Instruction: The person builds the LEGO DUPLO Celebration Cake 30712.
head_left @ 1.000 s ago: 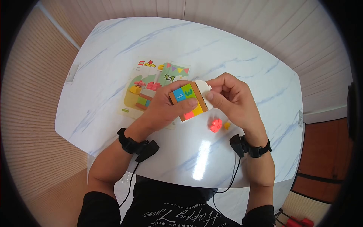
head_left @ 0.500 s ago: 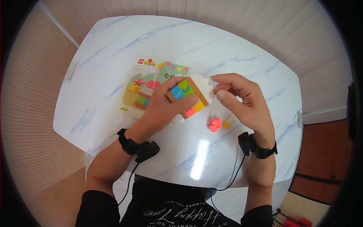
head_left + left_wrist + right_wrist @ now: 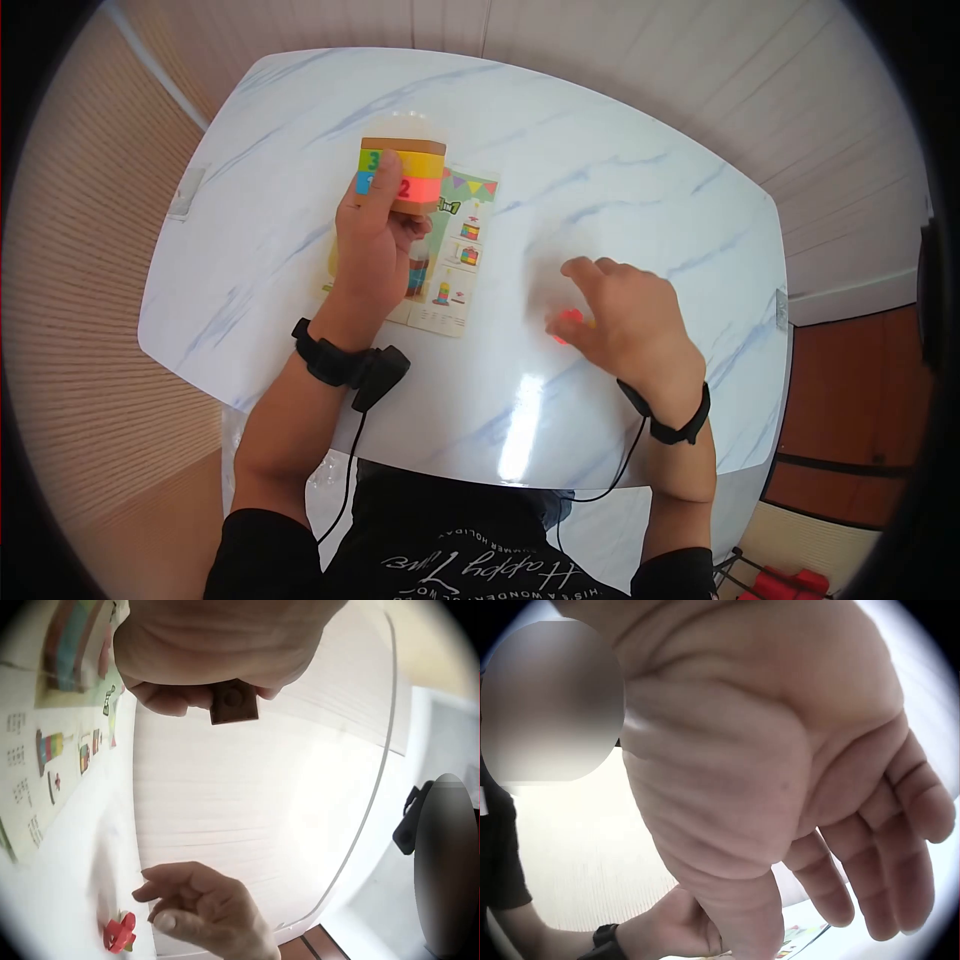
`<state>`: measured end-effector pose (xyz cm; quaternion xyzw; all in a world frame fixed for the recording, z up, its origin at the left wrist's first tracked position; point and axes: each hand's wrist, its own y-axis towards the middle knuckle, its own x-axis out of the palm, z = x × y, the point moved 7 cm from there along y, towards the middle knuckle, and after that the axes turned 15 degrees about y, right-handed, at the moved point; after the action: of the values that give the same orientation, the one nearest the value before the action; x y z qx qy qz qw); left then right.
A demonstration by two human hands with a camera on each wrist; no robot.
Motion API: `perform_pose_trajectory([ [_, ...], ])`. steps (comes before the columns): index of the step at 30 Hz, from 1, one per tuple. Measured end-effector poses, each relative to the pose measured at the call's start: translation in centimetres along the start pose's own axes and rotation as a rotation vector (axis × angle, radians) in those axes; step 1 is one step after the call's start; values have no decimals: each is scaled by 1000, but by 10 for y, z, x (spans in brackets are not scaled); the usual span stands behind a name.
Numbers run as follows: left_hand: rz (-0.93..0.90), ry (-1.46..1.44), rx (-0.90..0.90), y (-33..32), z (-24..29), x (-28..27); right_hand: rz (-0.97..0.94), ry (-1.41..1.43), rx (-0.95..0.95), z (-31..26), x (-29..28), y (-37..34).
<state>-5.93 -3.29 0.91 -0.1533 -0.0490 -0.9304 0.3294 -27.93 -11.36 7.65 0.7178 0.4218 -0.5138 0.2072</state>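
My left hand (image 3: 372, 245) grips a stack of toy building bricks (image 3: 425, 165) upright over the booklet, its thumb across the numbered faces. Brown layers bound the green, yellow, blue and red bricks, and a white rounded piece (image 3: 405, 126) tops them. The stack's brown underside (image 3: 234, 705) peeks out below the fingers in the left wrist view. With fingers spread and loosely bent, my right hand (image 3: 640, 325) hovers at the red flower brick (image 3: 120, 932), holding nothing. That flower lies on the table, partly covered by the thumb in the head view.
A printed booklet (image 3: 450, 315) lies on the marble-patterned table (image 3: 620, 180), left of centre. A small yellow piece (image 3: 130, 946) is right by the flower. Cables hang from both wrist cameras toward the table's front edge.
The left hand has carried the stack left and away from the body, turning it upright. My right hand let go of the white piece and moved down toward the flower.
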Motion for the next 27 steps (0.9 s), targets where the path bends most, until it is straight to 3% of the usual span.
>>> perform_pose_trajectory([
  [6,85,-21,-12,-2,-6,-4,189,-224,-300,-14,20,-22],
  [13,82,41,-30,-10,-11,3,140,-182,-330,-8,35,-19],
  [16,-11,50,-61,-12,-14,11,193,0,-329,-12,10,-13],
  [18,-48,84,-86,-15,-15,16,243,593,-193,5,-13,-5],
  [21,-126,158,-101,-27,-8,31,281,899,-297,19,-34,13],
  [23,-158,196,-88,-31,0,35,293,997,-298,15,-41,18],
  [25,-356,283,-50,-36,5,45,297,1100,-308,9,-42,24],
  [27,-369,311,-53,-37,2,45,230,1139,-362,1,-36,27],
])
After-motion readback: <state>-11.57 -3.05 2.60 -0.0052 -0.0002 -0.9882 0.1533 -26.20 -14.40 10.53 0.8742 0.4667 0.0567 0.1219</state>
